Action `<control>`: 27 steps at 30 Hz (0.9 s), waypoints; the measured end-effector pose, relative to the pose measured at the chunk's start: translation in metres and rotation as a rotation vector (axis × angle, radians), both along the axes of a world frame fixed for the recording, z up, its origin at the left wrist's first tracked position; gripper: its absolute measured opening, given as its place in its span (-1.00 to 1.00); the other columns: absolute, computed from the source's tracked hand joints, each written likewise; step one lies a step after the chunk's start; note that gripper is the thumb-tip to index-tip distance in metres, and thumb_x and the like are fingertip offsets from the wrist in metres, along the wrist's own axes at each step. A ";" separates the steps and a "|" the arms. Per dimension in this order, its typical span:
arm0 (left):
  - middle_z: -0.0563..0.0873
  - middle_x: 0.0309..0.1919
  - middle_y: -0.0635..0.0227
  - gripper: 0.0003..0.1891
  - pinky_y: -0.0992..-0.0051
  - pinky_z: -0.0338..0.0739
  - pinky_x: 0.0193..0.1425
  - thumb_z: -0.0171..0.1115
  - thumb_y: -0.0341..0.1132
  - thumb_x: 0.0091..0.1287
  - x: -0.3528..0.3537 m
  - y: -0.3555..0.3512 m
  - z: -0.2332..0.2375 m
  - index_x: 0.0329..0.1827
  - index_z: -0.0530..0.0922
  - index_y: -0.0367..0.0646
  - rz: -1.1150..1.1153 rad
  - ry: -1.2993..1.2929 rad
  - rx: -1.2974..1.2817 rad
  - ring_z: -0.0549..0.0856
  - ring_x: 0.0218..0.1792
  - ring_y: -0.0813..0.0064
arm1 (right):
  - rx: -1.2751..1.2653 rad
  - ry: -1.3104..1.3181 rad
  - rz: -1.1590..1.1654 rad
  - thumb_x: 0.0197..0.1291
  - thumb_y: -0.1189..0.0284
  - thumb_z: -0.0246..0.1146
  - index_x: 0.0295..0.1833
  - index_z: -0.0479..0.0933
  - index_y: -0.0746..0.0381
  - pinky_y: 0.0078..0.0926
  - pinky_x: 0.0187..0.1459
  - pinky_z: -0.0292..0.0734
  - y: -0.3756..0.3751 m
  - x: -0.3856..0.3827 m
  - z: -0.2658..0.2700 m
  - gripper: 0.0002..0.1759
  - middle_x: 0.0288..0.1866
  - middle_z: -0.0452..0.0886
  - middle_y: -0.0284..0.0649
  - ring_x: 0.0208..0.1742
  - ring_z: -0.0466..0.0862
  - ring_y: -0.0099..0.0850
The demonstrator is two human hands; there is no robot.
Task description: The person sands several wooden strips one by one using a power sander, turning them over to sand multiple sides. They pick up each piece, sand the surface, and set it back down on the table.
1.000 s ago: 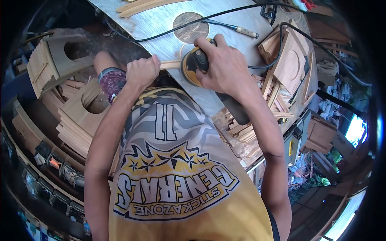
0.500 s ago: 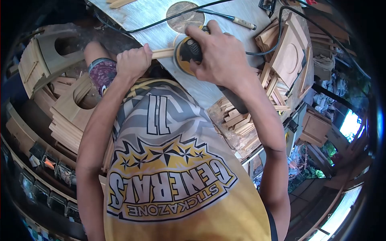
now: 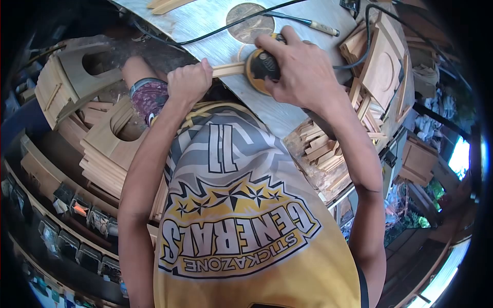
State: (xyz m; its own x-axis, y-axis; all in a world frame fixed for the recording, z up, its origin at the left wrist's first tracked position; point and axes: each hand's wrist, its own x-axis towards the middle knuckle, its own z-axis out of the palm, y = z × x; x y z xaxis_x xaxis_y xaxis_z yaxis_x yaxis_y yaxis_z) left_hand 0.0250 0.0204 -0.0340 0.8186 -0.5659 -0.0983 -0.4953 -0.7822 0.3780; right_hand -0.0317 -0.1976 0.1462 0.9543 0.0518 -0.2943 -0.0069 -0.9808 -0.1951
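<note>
My left hand (image 3: 190,83) is closed around one end of a narrow wooden strip (image 3: 229,70), which lies over the edge of the sheet-topped table (image 3: 215,43). My right hand (image 3: 307,69) grips a yellow and black palm sander (image 3: 264,68) from above. The sander's pad sits on the strip's far end and hides it. A chisel-like tool with a pale handle (image 3: 321,27) rests on the table beyond my right hand, close to a round cutout (image 3: 250,23).
A black cable (image 3: 205,37) crosses the table. Wooden panels with oval recesses (image 3: 381,77) and loose offcuts (image 3: 323,149) are piled on the right. On the left stand stacked boards with round cutouts (image 3: 102,154) and more curved-cut panels (image 3: 74,77).
The whole view has shifted, so everything appears farther right. Both hands have moved slightly right over the table, and the sander is a little farther from my left hand along the strip.
</note>
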 end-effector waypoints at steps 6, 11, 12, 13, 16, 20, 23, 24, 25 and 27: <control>0.70 -0.65 -0.04 -0.43 -0.03 0.66 -0.45 0.03 -0.12 0.57 0.000 0.000 -0.001 -0.63 0.70 -0.18 0.002 -0.118 -0.076 0.73 -0.62 -0.10 | -0.014 -0.018 0.035 -0.03 0.28 0.54 0.22 0.52 -0.03 -0.01 -0.19 0.74 0.019 0.001 -0.003 -0.36 0.05 0.58 0.04 -0.14 0.78 0.14; 0.72 -0.61 -0.06 -0.44 -0.07 0.66 -0.39 -0.01 -0.11 0.59 0.003 0.003 0.002 -0.54 0.73 -0.19 0.002 -0.054 -0.029 0.75 -0.58 -0.12 | -0.003 -0.018 -0.047 -0.03 0.30 0.52 0.24 0.51 -0.04 0.03 -0.13 0.72 0.005 -0.006 -0.003 -0.35 0.03 0.58 0.02 -0.13 0.77 0.16; 0.72 -0.61 -0.06 -0.44 -0.07 0.66 -0.39 -0.01 -0.11 0.59 0.004 0.004 0.002 -0.54 0.73 -0.19 -0.002 -0.063 -0.033 0.75 -0.58 -0.12 | -0.019 -0.013 -0.093 -0.03 0.30 0.51 0.25 0.51 -0.05 0.04 -0.12 0.71 -0.005 -0.009 -0.001 -0.35 0.02 0.58 -0.02 -0.13 0.77 0.14; 0.72 -0.60 -0.06 -0.45 -0.08 0.66 -0.38 -0.01 -0.11 0.59 0.003 0.004 0.001 -0.53 0.73 -0.19 -0.009 -0.050 -0.020 0.75 -0.57 -0.12 | -0.023 -0.023 -0.096 -0.03 0.30 0.51 0.25 0.51 -0.05 0.04 -0.12 0.71 -0.016 -0.013 0.001 -0.35 0.02 0.58 -0.02 -0.13 0.77 0.14; 0.73 -0.55 -0.10 -0.45 -0.12 0.65 -0.30 -0.08 -0.09 0.62 0.005 0.006 0.005 -0.44 0.74 -0.19 -0.023 0.005 0.014 0.75 -0.51 -0.18 | 0.037 -0.027 -0.236 -0.04 0.23 0.44 0.25 0.54 -0.02 0.05 0.01 0.68 -0.056 -0.027 -0.007 -0.36 0.07 0.60 0.08 -0.07 0.75 0.17; 0.74 -0.52 -0.10 -0.47 -0.13 0.66 -0.27 -0.08 -0.09 0.62 0.004 0.010 0.004 -0.38 0.74 -0.19 -0.045 0.006 0.012 0.76 -0.49 -0.18 | -0.033 -0.045 -0.318 -0.06 0.22 0.43 0.29 0.55 0.00 0.05 0.04 0.67 -0.083 -0.036 -0.005 -0.32 0.06 0.62 0.08 -0.06 0.75 0.16; 0.76 -0.52 -0.07 -0.48 -0.12 0.68 -0.28 -0.05 -0.09 0.61 0.003 0.010 0.005 -0.40 0.75 -0.19 -0.056 0.002 -0.011 0.78 -0.48 -0.15 | -0.034 -0.114 -0.327 -0.06 0.22 0.43 0.31 0.55 0.01 0.05 0.05 0.67 -0.089 -0.035 0.004 -0.30 0.06 0.62 0.09 -0.05 0.76 0.14; 0.76 -0.52 -0.08 -0.47 -0.13 0.67 -0.27 -0.07 -0.09 0.62 0.003 0.010 0.005 -0.39 0.75 -0.19 -0.058 0.008 0.009 0.78 -0.48 -0.16 | -0.049 -0.117 -0.324 -0.04 0.22 0.43 0.31 0.55 0.03 0.04 0.05 0.68 -0.085 -0.031 0.009 -0.31 0.07 0.62 0.10 -0.04 0.76 0.14; 0.76 -0.52 -0.08 -0.46 -0.13 0.67 -0.26 -0.09 -0.08 0.63 0.004 0.009 0.005 -0.38 0.75 -0.19 -0.059 0.014 0.030 0.78 -0.47 -0.17 | -0.055 -0.114 -0.329 -0.04 0.22 0.43 0.31 0.55 0.03 0.04 0.05 0.68 -0.082 -0.028 0.010 -0.31 0.07 0.62 0.10 -0.04 0.76 0.14; 0.76 -0.52 -0.09 -0.44 -0.13 0.67 -0.25 -0.12 -0.07 0.64 0.005 0.009 0.005 -0.37 0.75 -0.18 -0.074 0.021 0.048 0.78 -0.46 -0.18 | -0.058 -0.132 -0.257 -0.02 0.20 0.44 0.32 0.55 0.04 0.04 0.06 0.69 -0.075 -0.020 0.009 -0.31 0.07 0.62 0.09 -0.04 0.76 0.14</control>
